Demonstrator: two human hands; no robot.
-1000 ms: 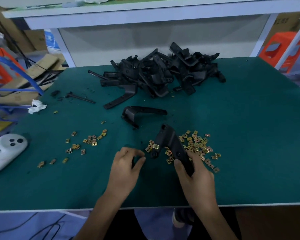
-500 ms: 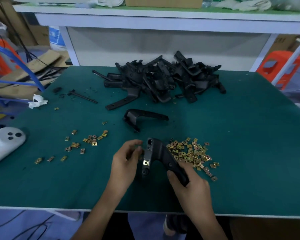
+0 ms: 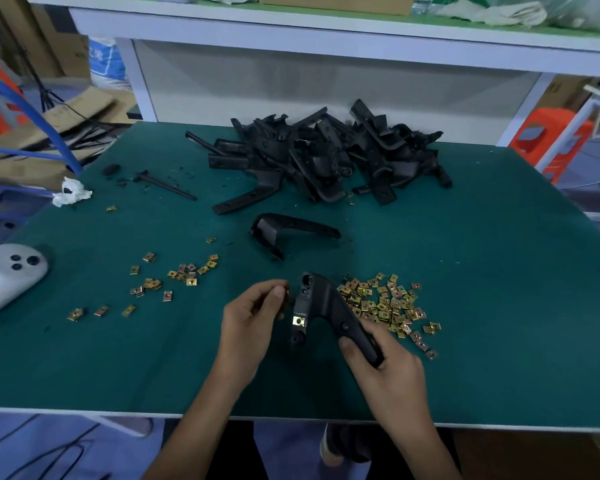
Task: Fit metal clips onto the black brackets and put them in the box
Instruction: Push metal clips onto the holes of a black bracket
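Head view: green worktop (image 3: 499, 306) under white shelf (image 3: 326, 32) carrying a cardboard box (image 3: 333, 1), contents hidden. At the back, bracket pile (image 3: 326, 157); before it, loose bracket (image 3: 291, 226). Right grip (image 3: 392, 372) wrapped round held bracket (image 3: 323, 303), fitted clip (image 3: 299, 321) on its near leg. Left grip (image 3: 250, 323) pinching small bit (image 3: 287, 291) just beside. Around them, clip heap (image 3: 385, 306) at right, scattered clips (image 3: 184, 275) at left.

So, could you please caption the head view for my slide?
Right hand grips a black bracket while left hand pinches a metal clip.

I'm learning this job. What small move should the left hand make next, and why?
Probably push the small piece pinched by the left hand, likely a clip, onto the bracket's upper end: a fitted clip sits lower down, and the right hand holds the bracket.
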